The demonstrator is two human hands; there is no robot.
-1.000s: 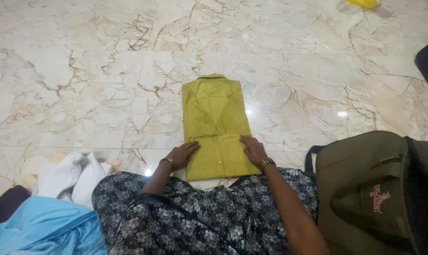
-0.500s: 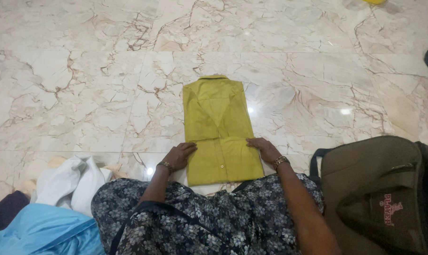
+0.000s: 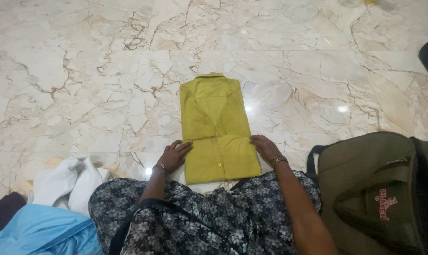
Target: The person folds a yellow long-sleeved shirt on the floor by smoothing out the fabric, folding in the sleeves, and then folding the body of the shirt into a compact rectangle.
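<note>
Folded mustard-yellow cotton shirt (image 3: 217,127) lies flat on the veined marble floor (image 3: 81,85), centre frame. Your left hand (image 3: 175,156) and right hand (image 3: 266,148) rest open, palms down, on its lower side edges — likely pinning the fold. Olive canvas backpack (image 3: 379,193) sits lower right — white cloth (image 3: 65,182) lower left.

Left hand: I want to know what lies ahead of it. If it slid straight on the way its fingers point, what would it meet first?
The left hand points up-right and already touches the folded yellow shirt, so it would likely slide onto that.
</note>
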